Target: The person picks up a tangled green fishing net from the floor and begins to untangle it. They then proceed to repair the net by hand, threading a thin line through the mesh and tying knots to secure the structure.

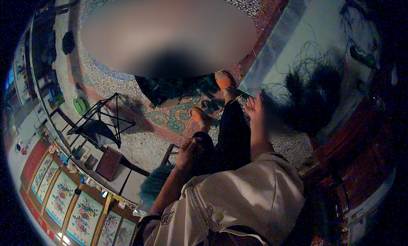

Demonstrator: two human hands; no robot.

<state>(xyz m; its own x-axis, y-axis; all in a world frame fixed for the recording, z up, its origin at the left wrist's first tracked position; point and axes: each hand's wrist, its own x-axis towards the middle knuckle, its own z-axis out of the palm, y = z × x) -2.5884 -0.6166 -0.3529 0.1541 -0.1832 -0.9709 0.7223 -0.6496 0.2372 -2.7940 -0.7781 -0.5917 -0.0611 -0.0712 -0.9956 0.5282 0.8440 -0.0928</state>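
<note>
My left hand is by my left knee, its fingers curled; whatever they may hold is too dark to make out. My right hand is raised beside the near corner of a pale table, with some fingers stretched upward. No held thing shows in it. Close to its right, a bushy mass of fine dark strands lies on the table, loose strands spreading from it. A dark, leafy-looking heap sits on the floor beyond my orange shoes.
A black folding frame stands left on the patterned pebble floor, near a green oval thing. A teal fluffy thing is beside my left forearm. Flowered panels line the lower left. A blurred oval hides the top middle.
</note>
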